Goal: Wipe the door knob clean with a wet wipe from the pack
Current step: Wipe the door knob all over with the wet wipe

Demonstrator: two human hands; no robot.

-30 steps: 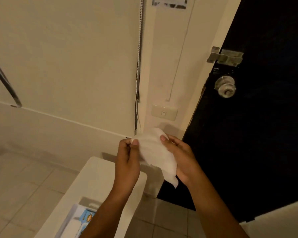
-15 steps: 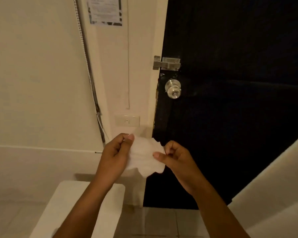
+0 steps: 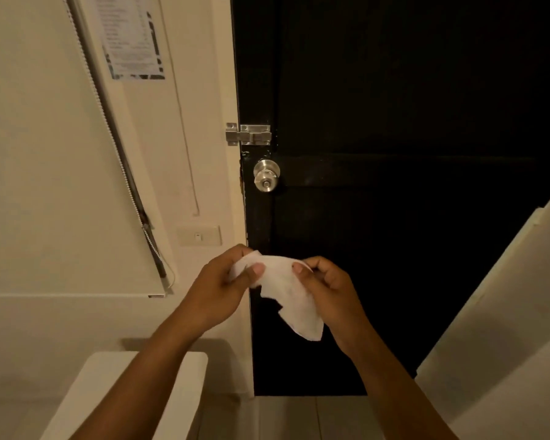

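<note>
While the round silver metal door knob point(image 3: 266, 176) sits untouched above, the left hand point(image 3: 219, 292) and right hand point(image 3: 328, 295) each pinch the crumpled white wet wipe point(image 3: 291, 295), seemingly stretching it.

Below your arms you see a white bench point(image 3: 185, 385) at the lower left, standing on the pale tiled floor point(image 3: 286, 417). Only its far end with the rounded far right corner shows; your left forearm covers part of the top. On the part you can see, nothing lies. The far edge is close to the wall.
</note>
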